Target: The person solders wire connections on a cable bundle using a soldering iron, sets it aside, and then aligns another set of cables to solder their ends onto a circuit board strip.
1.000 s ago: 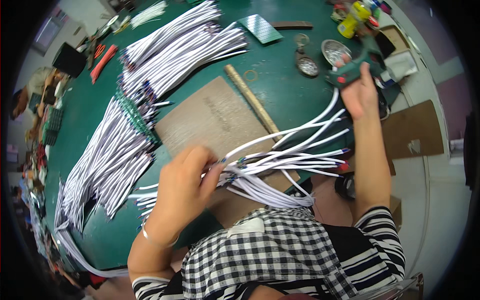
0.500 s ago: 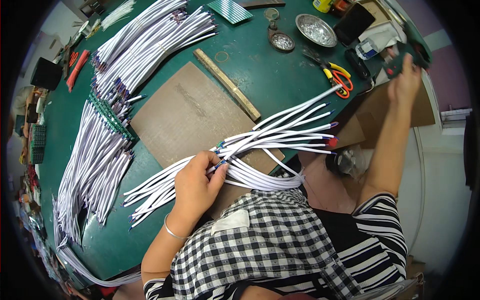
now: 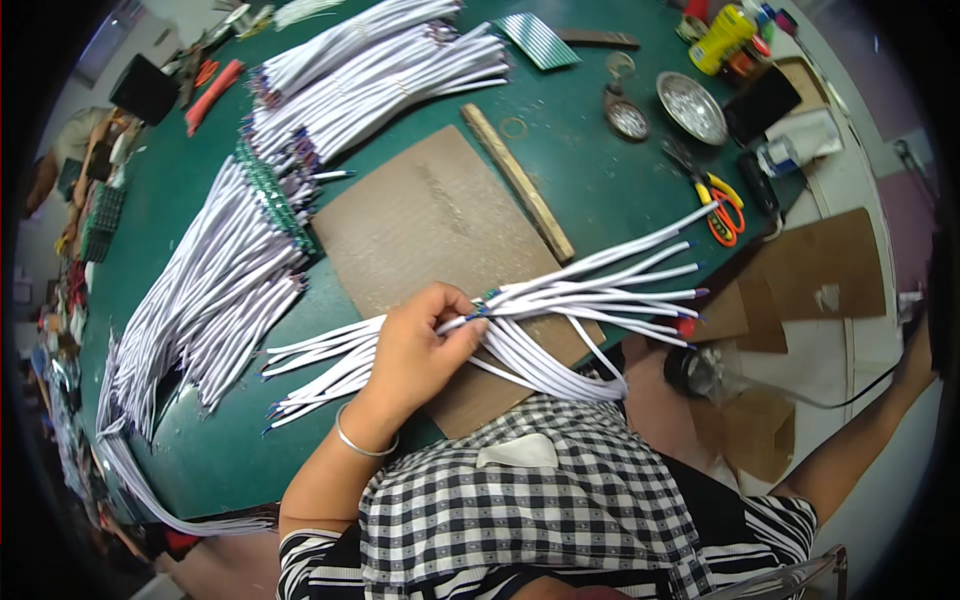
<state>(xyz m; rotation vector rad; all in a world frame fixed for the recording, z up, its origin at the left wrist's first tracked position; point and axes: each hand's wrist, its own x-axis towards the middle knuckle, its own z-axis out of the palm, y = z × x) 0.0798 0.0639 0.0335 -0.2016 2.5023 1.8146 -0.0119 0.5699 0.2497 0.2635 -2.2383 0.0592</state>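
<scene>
My left hand (image 3: pixel 425 345) is closed, thumb and fingers pinching a bundle of white cables (image 3: pixel 560 360) where blue wire ends show. The cables lie across a brown board (image 3: pixel 420 220), some fanning out to the right and others looping toward my checked apron (image 3: pixel 450 530). My right hand (image 3: pixel 915 365) is stretched far out to the right, at the dark rim of the picture. Its fingers are lost in shadow, so anything in it cannot be made out. A thin dark cord (image 3: pixel 850 400) runs up to it.
Large bundles of white cables (image 3: pixel 190 300) fill the green table's left and far side. Beyond the board lies a wooden strip (image 3: pixel 518 183). Pliers (image 3: pixel 722 200), orange-handled scissors (image 3: pixel 728 228), a metal bowl (image 3: pixel 692 108) and a yellow bottle (image 3: pixel 722 38) are at the right. Cardboard (image 3: pixel 825 275) lies past the table edge.
My right hand has swung outward and down to the right rim, away from the table's far right corner. The dark tool seen near it before is no longer distinguishable. My left hand keeps its pinch.
</scene>
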